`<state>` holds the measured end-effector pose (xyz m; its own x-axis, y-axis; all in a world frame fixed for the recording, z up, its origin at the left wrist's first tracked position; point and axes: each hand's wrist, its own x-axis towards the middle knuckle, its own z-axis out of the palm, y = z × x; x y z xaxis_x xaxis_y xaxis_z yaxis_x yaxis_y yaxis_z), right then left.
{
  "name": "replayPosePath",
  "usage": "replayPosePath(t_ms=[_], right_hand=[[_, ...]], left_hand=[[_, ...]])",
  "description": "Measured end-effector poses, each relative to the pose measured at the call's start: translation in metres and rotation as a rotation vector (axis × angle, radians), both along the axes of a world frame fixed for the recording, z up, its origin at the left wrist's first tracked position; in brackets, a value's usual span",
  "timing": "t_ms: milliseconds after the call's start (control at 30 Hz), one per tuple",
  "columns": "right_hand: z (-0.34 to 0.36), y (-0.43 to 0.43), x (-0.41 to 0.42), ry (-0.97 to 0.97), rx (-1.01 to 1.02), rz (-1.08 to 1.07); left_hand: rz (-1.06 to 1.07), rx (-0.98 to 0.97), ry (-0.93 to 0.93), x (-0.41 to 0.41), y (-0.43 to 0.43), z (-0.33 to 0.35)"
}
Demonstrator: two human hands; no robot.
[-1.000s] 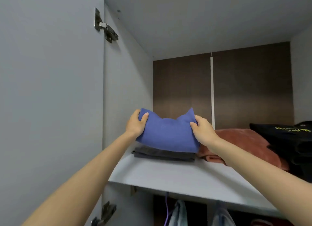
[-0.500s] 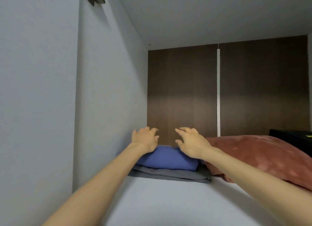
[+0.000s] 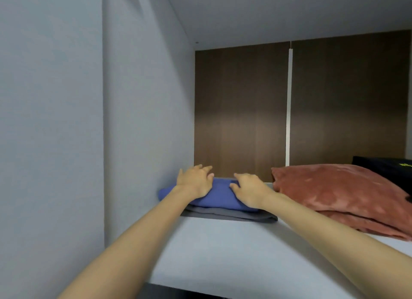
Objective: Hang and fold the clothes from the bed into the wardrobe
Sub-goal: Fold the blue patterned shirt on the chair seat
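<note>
Left hand [image 3: 193, 183] lay flat on the folded blue garment [image 3: 219, 196], fingers loose, gripping nothing. The garment sat on a grey garment [image 3: 231, 215] at the left rear of the shelf [image 3: 223, 252]. Right hand [image 3: 249, 192] pressed likewise, ungripped. Red cushion [image 3: 334, 191] lay alongside. Judgement: stacking step near complete; next, withdraw the 2 hands without dragging the fold.

The black garment [image 3: 383, 171] is running off the right edge, lettering [image 3: 405, 165] unreadable; the blue cloth [image 3: 220, 199] is covering the grey cloth's [image 3: 234, 215] top.
</note>
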<state>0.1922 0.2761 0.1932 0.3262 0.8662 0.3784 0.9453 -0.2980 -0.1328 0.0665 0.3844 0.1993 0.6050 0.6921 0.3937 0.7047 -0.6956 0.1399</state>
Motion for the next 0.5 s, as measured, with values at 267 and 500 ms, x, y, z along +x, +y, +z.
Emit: replayPosePath(t_ms=[267,500], right_hand=[[0.034,-0.088,-0.015,-0.053,0.208,0.139],[0.021,-0.189,-0.026,-0.172,0.274,0.066]], left_hand=[[-0.088,0.145,-0.212,-0.029,-0.074,0.027],[-0.061,0.255,-0.191,-0.051,-0.182,0.008]])
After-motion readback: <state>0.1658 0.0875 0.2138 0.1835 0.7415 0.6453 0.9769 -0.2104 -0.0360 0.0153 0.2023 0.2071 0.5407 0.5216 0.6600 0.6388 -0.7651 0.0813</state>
